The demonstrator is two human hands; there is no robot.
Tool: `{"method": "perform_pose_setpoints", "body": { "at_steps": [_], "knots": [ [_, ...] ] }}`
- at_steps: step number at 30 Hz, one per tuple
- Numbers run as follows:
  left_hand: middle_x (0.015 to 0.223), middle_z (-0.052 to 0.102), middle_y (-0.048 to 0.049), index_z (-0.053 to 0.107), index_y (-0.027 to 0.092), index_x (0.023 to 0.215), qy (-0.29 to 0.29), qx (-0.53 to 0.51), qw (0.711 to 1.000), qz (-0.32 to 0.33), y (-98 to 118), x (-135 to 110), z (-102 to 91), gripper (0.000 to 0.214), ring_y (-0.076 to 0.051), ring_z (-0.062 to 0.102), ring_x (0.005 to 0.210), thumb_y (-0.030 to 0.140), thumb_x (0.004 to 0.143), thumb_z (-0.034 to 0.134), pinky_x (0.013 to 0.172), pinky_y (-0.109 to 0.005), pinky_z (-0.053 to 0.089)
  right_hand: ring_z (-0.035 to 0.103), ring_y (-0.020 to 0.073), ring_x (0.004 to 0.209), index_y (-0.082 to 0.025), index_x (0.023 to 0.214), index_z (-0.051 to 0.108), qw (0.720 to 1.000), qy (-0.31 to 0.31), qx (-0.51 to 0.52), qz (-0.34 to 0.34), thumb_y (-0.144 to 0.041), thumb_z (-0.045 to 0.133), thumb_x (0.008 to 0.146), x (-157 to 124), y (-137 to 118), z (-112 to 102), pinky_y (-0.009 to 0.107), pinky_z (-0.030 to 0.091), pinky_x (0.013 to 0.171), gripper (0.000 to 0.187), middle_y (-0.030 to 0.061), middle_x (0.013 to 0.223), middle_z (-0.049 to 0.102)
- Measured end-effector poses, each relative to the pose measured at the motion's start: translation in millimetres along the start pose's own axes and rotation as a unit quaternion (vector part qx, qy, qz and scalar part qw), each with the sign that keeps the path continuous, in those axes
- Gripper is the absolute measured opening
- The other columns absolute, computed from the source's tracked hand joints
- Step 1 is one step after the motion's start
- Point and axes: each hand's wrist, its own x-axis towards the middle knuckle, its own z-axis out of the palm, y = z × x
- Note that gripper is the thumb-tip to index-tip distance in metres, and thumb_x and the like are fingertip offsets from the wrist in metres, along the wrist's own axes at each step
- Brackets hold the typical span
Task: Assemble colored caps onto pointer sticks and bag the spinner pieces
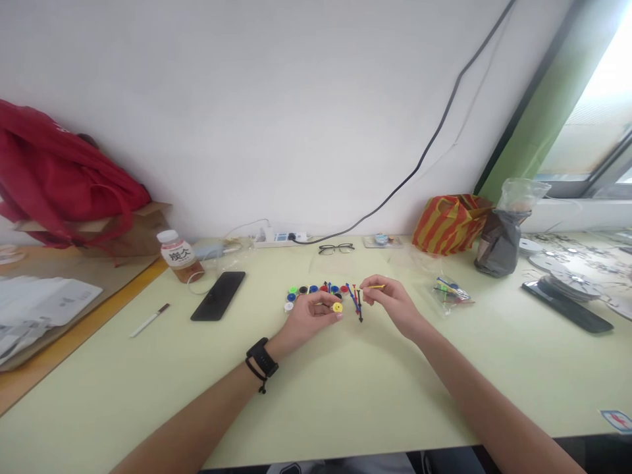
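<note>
Between the thumb and fingers of my left hand (310, 316) is a small round yellow plastic piece (338, 307) with a hole in its middle. My right hand (392, 299) pinches a thin yellow plastic stick (376, 286), its far end hidden by the fingers. Several small round pieces in green, black, blue, red and white, such as a white one (289, 307), lie in a cluster behind and beside my left hand, which covers part of them. In the gap between my hands lie several coloured arrow-shaped sticks, among them a black one (360, 307).
On the left are a phone (218, 296), a drink bottle (180, 255) and a cigarette-like stick (149, 320). Glasses (336, 249) and a power strip (280, 238) sit by the wall. To the right lie a clear bag of parts (450, 293), a striped bag (447, 224) and another phone (567, 307).
</note>
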Motion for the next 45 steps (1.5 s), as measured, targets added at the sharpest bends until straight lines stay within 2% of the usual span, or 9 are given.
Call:
{"method": "perform_pose_setpoints", "body": {
  "at_steps": [4,7,13,18,23,28,33,38,45],
  "knots": [
    [0.100,0.075,-0.0087,0.074,0.015,0.105,-0.007,-0.004,1.000,-0.020,-2.0,0.5,0.0,0.042,-0.019,0.073,0.083,0.038,0.074,0.092,0.076,-0.030,0.061,0.060,0.0182,0.078,-0.021,0.099,0.068,0.998,-0.039,0.055,0.004,-0.049,0.065,0.093,-1.9,2.3,3.0,0.036,0.050,0.076,0.029,0.0060,0.091,0.069],
    [0.103,0.076,-0.0096,0.074,0.015,0.106,-0.006,-0.004,1.000,-0.020,-1.1,0.2,0.9,0.044,-0.021,0.074,0.087,0.039,0.074,0.092,0.076,-0.031,0.062,0.054,0.0151,0.070,-0.024,0.105,0.063,0.995,-0.085,0.056,-0.010,-0.052,0.066,0.094,-5.3,1.1,7.7,0.034,0.048,0.069,0.030,0.0054,0.097,0.068],
    [0.107,0.077,-0.0128,0.074,0.015,0.111,-0.049,-0.012,0.999,-0.001,3.8,-3.2,2.3,0.044,-0.026,0.075,0.098,0.039,0.078,0.090,0.090,-0.038,0.061,0.046,0.0119,0.062,-0.027,0.104,0.050,0.984,-0.171,0.052,0.012,-0.056,0.067,0.094,-11.9,-4.2,18.0,0.029,0.038,0.061,0.035,-0.0002,0.086,0.065],
    [0.114,0.076,-0.0135,0.073,0.016,0.119,-0.070,0.002,0.998,0.005,6.1,-6.8,4.4,0.046,-0.026,0.075,0.100,0.037,0.081,0.088,0.094,-0.041,0.061,0.049,0.0133,0.067,-0.025,0.099,0.051,0.987,-0.162,0.014,0.006,-0.055,0.070,0.092,-12.0,1.0,21.6,0.027,0.038,0.061,0.036,-0.0035,0.076,0.056],
    [0.112,0.075,-0.0133,0.075,0.016,0.113,-0.075,0.037,0.996,0.030,6.0,-6.6,5.3,0.035,-0.027,0.073,0.105,0.040,0.089,0.080,0.096,-0.043,0.060,0.053,0.0146,0.071,-0.025,0.097,0.052,0.984,-0.166,-0.057,-0.016,-0.056,0.065,0.094,-12.5,8.1,22.7,0.029,0.041,0.064,0.034,-0.0015,0.081,0.059],
    [0.109,0.075,-0.0108,0.075,0.017,0.108,-0.056,0.048,0.996,0.051,5.3,-5.3,4.8,0.028,-0.025,0.072,0.103,0.038,0.090,0.079,0.095,-0.040,0.059,0.036,0.0132,0.058,-0.025,0.096,0.054,0.979,-0.148,-0.139,-0.032,-0.057,0.059,0.098,-13.5,7.0,20.9,0.027,0.029,0.055,0.032,-0.0068,0.067,0.040],
    [0.106,0.075,-0.0079,0.076,0.019,0.106,-0.035,0.123,0.986,0.109,6.1,-6.5,3.4,0.018,-0.022,0.071,0.097,0.031,0.092,0.075,0.092,-0.036,0.059,0.037,0.0142,0.062,-0.025,0.099,0.054,0.980,-0.155,-0.118,-0.045,-0.052,0.053,0.102,-12.6,3.1,19.6,0.028,0.031,0.058,0.027,-0.0062,0.068,0.038],
    [0.095,0.076,-0.0024,0.076,0.023,0.100,-0.019,0.263,0.948,0.175,11.2,-10.5,0.1,0.012,-0.019,0.069,0.086,0.021,0.088,0.073,0.082,-0.033,0.054,0.039,0.0144,0.064,-0.025,0.100,0.056,0.979,-0.165,-0.114,-0.037,-0.049,0.054,0.101,-12.2,5.7,19.9,0.028,0.031,0.059,0.025,-0.0053,0.071,0.042],
    [0.082,0.075,-0.0004,0.073,0.020,0.083,-0.009,0.270,0.946,0.180,14.3,-10.6,0.2,0.009,-0.017,0.068,0.075,0.012,0.080,0.074,0.073,-0.028,0.052,0.038,0.0145,0.066,-0.024,0.100,0.059,0.979,-0.172,-0.103,-0.029,-0.048,0.055,0.101,-11.7,8.6,21.1,0.028,0.033,0.061,0.024,-0.0044,0.074,0.042]
  ]
}}
